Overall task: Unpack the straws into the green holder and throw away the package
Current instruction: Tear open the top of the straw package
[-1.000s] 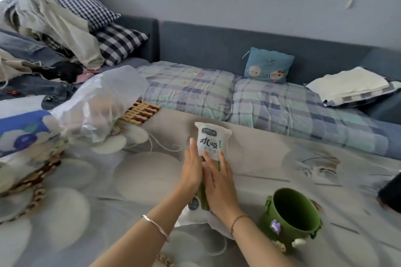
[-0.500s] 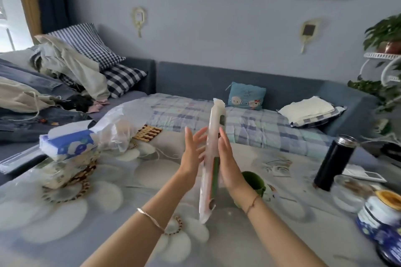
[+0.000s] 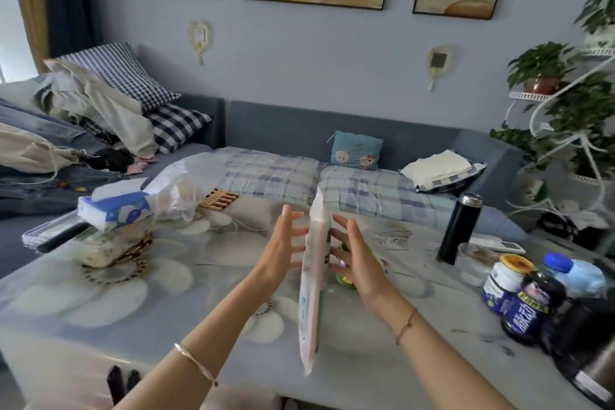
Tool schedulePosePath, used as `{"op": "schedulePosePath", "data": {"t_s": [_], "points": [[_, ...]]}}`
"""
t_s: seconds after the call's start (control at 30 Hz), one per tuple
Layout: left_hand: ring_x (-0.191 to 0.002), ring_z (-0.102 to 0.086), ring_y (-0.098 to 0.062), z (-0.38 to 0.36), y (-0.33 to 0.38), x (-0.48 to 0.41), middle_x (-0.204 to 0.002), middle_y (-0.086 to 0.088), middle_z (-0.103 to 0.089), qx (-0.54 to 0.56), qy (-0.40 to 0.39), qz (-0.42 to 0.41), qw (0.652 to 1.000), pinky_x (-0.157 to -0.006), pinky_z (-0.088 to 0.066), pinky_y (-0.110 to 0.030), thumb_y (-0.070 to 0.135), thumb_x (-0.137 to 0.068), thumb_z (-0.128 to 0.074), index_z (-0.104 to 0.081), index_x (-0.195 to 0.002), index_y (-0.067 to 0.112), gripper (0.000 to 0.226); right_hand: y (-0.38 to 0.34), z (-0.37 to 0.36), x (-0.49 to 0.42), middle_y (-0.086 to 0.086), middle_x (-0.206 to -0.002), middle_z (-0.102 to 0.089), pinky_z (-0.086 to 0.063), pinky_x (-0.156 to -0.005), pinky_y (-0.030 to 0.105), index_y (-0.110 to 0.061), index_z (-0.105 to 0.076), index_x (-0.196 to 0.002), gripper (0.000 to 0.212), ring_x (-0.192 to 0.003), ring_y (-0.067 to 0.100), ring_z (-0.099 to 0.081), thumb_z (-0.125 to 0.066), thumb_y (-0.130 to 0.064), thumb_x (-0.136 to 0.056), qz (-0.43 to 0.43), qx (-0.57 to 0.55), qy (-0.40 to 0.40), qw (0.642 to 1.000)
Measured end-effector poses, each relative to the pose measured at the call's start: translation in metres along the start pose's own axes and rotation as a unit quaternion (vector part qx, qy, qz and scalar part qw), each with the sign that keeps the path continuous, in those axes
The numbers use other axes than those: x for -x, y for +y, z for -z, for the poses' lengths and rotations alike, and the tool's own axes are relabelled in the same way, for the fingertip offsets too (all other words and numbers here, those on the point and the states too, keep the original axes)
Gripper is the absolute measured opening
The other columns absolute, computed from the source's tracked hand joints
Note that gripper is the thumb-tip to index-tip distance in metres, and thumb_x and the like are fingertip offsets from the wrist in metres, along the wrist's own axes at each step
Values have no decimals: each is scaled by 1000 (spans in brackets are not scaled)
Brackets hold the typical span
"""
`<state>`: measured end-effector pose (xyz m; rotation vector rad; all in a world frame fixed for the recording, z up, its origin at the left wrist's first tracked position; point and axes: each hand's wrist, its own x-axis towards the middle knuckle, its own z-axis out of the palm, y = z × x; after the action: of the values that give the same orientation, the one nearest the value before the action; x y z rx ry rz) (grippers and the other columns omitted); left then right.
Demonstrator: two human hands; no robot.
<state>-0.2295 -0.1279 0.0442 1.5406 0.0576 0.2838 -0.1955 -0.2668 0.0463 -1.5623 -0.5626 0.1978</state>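
Package [image 3: 311, 293] stands upright and edge-on above the desk [image 3: 382, 363], between left hand [image 3: 279, 250] and right hand [image 3: 357, 256]. Both hands are flat with fingers straight and spread at its sides, not curled round it; actual contact is hard to tell. No straws out, and the package looks unopened. Holder [image 3: 346, 278] sits on the desk behind the right hand, mostly hidden. Judged early: opening, loading the holder and binning the package all remain.

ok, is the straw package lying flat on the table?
No, the straw package stands upright, edge-on, between the left hand and right hand.
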Motion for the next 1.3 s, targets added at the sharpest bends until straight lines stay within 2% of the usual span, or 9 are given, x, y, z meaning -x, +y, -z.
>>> {"op": "schedulePosePath", "data": {"t_s": [0.1,0.3,0.37,0.57,0.8,0.97,1.07,1.2,1.3], "points": [[-97,-60,-20,5,9,4,-103,-8,-58,-32,2,5,999,-83,-51,-32,56,-98,-19,-49,-124,18,55,-4,0,1,1,-115,-62,-49,-94,39,-20,-51,-116,47,-109,20,-59,-24,-52,-95,-3,67,36,997],[-90,-58,-18,6,19,11,-100,-9,-57,-60,-34,12,998,-77,-52,-25,50,-97,-41,-51,-122,4,53,-18,1,7,4,-100,-62,-52,-81,31,-17,-60,-91,35,-93,14,-60,-38,-44,-96,-2,116,9,993],[-89,-58,-17,7,20,14,-99,-11,-59,-71,-48,18,996,-77,-51,-26,53,-94,-44,-53,-122,1,60,-22,2,12,10,-97,-62,-52,-83,35,-10,-64,-91,41,-88,15,-59,-41,-44,-95,-4,116,-8,993],[-107,-63,-23,5,24,18,-115,-9,-67,-63,-79,60,993,-97,-49,-38,72,-79,-53,-64,-118,20,66,-32,0,24,9,-106,-66,-56,-84,33,-21,-70,-101,42,-98,22,-62,-45,-52,-89,-12,101,-50,994],[-99,-60,-22,-4,20,30,-123,-19,-62,-46,-81,52,994,-96,-50,-38,61,-87,-53,-58,-123,7,66,-28,0,35,3,-88,-69,-53,-80,30,2,-58,-92,56,-90,17,-65,-56,-54,-82,-26,84,-15,996],[-86,-55,-17,-9,15,39,-96,-9,-59,-42,-70,48,995,-81,-49,-27,50,-92,-53,-56,-102,8,43,-18,-2,44,-3,-81,-62,-49,-89,37,-15,-56,-77,35,-88,17,-60,-52,-48,-88,-38,56,-1,998],[-87,-54,-18,-11,14,44,-97,-9,-58,-40,-58,40,997,-81,-48,-28,46,-94,-52,-55,-104,9,38,-16,-5,50,-4,-81,-62,-47,-83,33,-20,-55,-77,30,-85,15,-58,-50,-46,-90,-40,24,8,999],[-89,-54,-18,-11,15,50,-98,-9,-58,-33,-47,39,998,-83,-48,-30,49,-94,-50,-56,-117,0,55,-17,-11,53,-4,-79,-60,-43,-83,33,-20,-53,-74,29,-84,16,-56,-47,-42,-92,-38,17,15,999],[-88,-56,-17,-10,17,55,-97,-7,-59,-41,-52,37,997,-85,-48,-31,52,-92,-53,-56,-109,6,49,-18,-16,55,1,-90,-59,-44,-79,31,-20,-54,-75,30,-89,18,-55,-43,-40,-94,-35,39,21,998]]}}
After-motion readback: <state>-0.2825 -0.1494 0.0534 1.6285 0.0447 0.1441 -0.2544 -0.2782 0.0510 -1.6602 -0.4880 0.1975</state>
